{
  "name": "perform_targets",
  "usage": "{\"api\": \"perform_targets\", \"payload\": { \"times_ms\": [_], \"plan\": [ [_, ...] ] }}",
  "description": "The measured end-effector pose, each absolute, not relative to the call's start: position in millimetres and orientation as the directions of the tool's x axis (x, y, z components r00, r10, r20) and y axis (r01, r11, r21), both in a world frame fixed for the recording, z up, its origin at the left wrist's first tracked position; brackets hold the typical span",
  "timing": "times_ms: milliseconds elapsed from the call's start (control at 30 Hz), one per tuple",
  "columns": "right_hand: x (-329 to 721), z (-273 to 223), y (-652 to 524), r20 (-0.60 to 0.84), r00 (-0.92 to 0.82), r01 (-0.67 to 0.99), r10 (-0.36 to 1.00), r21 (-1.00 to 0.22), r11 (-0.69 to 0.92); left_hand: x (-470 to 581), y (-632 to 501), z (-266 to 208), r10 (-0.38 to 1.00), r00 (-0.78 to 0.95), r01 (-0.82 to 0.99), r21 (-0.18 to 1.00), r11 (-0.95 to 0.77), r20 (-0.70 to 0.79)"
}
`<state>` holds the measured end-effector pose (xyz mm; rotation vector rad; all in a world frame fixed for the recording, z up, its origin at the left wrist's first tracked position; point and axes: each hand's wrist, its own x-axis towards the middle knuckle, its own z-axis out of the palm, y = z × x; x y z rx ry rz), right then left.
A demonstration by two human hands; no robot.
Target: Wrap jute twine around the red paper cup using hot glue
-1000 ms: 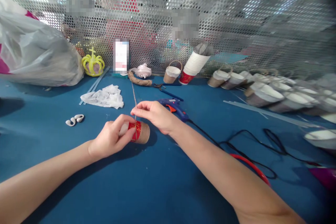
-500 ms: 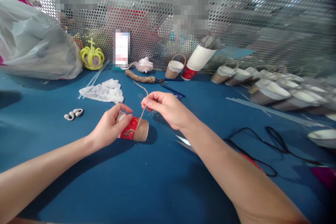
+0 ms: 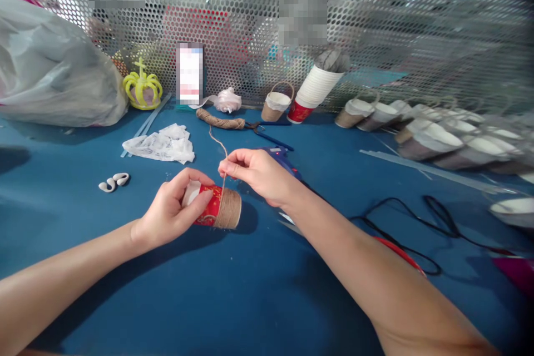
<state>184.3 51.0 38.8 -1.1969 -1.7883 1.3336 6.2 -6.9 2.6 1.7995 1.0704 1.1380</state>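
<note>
My left hand (image 3: pixel 173 206) grips a red and white paper cup (image 3: pixel 209 208) that lies on its side above the blue table (image 3: pixel 233 295). Jute twine (image 3: pixel 229 208) is wound in close turns around the end of the cup on the right. Between thumb and fingertips, my right hand (image 3: pixel 254 172) pinches the loose strand of twine (image 3: pixel 219 142), just above the cup. That strand runs back to a twisted bundle of twine (image 3: pixel 220 120). Partly hidden behind my right hand is a blue glue gun (image 3: pixel 280 157).
Behind stand blue-handled pliers (image 3: pixel 273 134), a twine-covered cup with handle (image 3: pixel 276 107) and a leaning cup stack (image 3: pixel 316 89). Several finished cups (image 3: pixel 434 139) fill the right. Black cord (image 3: pixel 442 222) and scissors (image 3: pixel 291 222) lie by my right forearm. White crumpled fabric (image 3: pixel 161 144) lies left.
The cup has turned slightly and shifted a little right in my left hand. My right hand has moved slightly left with the twine, and more of the glue gun shows.
</note>
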Motion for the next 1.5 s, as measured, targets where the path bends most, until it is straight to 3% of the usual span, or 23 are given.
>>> {"api": "perform_targets", "payload": {
  "times_ms": [300, 800, 1333, 1500],
  "plan": [
    [185.6, 39.9, 49.0, -0.077, -0.431, 0.33, 0.899, -0.941, 0.078, 2.8, -9.1, -1.6, 0.865, 0.27, 0.268, 0.829, -0.49, 0.424],
    [180.9, 44.7, 44.5, -0.154, -0.459, 0.393, 0.875, -0.918, 0.045, 1.7, -9.1, 2.6, 0.681, 0.295, 0.272, 0.624, -0.732, 0.67],
    [179.2, 43.9, 41.9, -0.168, -0.468, 0.47, 0.868, -0.879, 0.083, 3.5, -9.6, 3.7, 0.618, 0.275, 0.28, 0.553, -0.785, 0.737],
    [181.0, 42.8, 45.4, -0.097, -0.424, 0.476, 0.9, -0.869, 0.131, 1.2, -8.4, 1.6, 0.658, 0.243, 0.281, 0.597, -0.751, 0.713]
  ]
}}
